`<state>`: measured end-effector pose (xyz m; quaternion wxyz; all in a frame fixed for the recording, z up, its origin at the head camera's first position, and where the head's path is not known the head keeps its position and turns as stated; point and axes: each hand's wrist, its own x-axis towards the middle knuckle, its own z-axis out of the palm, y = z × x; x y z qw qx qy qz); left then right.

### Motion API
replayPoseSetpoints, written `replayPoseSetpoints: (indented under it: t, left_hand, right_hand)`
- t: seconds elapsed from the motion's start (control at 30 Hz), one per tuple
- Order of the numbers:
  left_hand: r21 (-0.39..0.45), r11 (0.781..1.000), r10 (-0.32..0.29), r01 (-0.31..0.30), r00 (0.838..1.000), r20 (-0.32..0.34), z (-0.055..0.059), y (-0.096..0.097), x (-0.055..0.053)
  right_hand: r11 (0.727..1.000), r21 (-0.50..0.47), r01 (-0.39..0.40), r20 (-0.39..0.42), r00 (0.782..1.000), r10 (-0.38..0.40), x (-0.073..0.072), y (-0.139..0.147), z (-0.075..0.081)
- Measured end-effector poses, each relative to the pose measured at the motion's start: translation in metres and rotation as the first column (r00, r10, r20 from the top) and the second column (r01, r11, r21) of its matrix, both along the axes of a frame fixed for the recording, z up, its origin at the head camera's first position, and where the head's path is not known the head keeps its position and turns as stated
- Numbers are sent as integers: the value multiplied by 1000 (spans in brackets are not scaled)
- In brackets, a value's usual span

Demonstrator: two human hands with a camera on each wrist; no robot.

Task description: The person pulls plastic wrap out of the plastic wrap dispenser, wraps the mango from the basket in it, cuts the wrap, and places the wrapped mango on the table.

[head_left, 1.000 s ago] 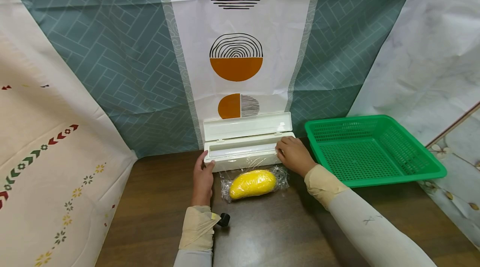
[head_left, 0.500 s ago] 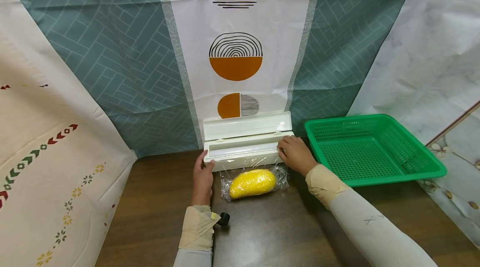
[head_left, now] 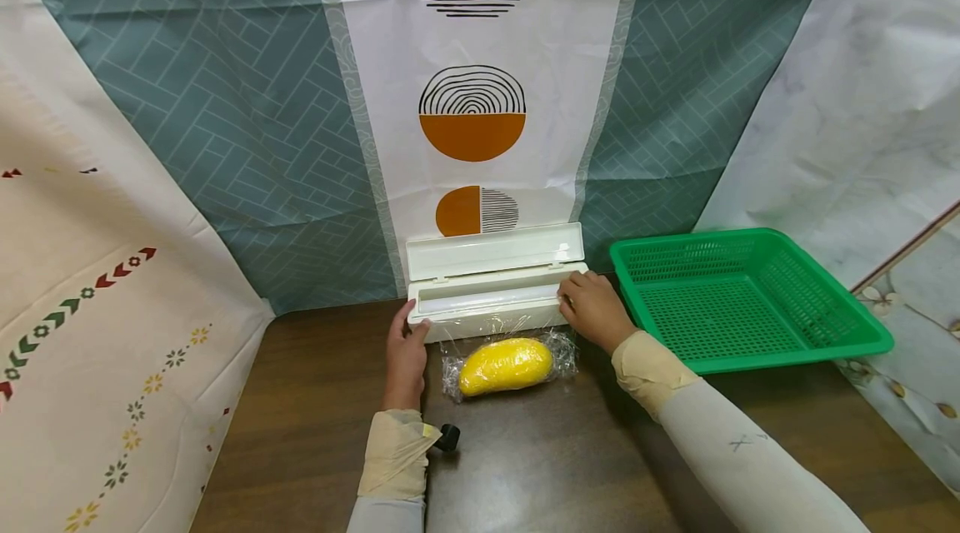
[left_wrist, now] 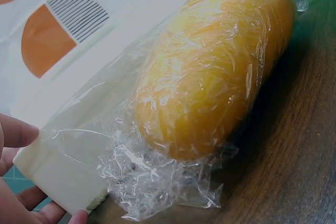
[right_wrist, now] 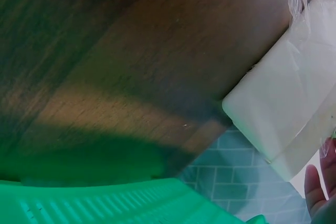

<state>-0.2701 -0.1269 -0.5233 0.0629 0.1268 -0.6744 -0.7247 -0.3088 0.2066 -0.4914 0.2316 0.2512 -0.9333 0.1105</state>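
A white cling film dispenser box (head_left: 491,325) lies across the table with its lid (head_left: 495,254) tipped back and a film roll (head_left: 487,300) inside. My left hand (head_left: 406,358) grips the box's left end, thumb on the front and fingers around the corner. At the right end, my right hand (head_left: 594,310) has its fingers bent onto the front rim, pinching a small green slider there, mostly hidden by the fingertips. Clear film hangs over the box's front. It runs to a yellow mango-shaped fruit (head_left: 505,366) wrapped in film, with crumpled film (left_wrist: 157,177) at its ends.
A green plastic basket (head_left: 750,362) stands on the table to the right, close beside my right forearm. Behind the box hangs a patterned cloth (head_left: 480,42). A black wrist camera (head_left: 447,438) sticks out from my left wrist.
My right hand has slid a little to the right along the box's front rim. The left hand, box and wrapped fruit stay where they were.
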Motion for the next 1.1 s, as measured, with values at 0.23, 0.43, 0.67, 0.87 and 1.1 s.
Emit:
replayPoseSetpoints:
  t: [0.23, 0.43, 0.67, 0.87, 1.1]
  left_hand:
    - [-4, 1000, -1, 1, 1000, 1, 0, 0, 0]
    - [2, 1000, 2, -2, 1000, -2, -1, 0, 0]
    - [0, 1000, 6, -6, 1000, 1, 2, 1, 2]
    - [5, 1000, 5, -5, 1000, -4, 1, 0, 2]
    - [0, 1000, -4, 4, 1000, 5, 0, 0, 2]
  right_hand:
    - [1000, -12, 10, -17, 1000, -10, 0, 1, -2]
    - [1000, -13, 25, -11, 1000, -25, 2, 1, -4]
    - [999, -26, 32, -42, 999, -33, 2, 0, -6]
    - [998, -44, 48, -39, 998, -50, 3, 0, -7]
    - [995, -79, 59, -46, 997, -63, 4, -1, -7]
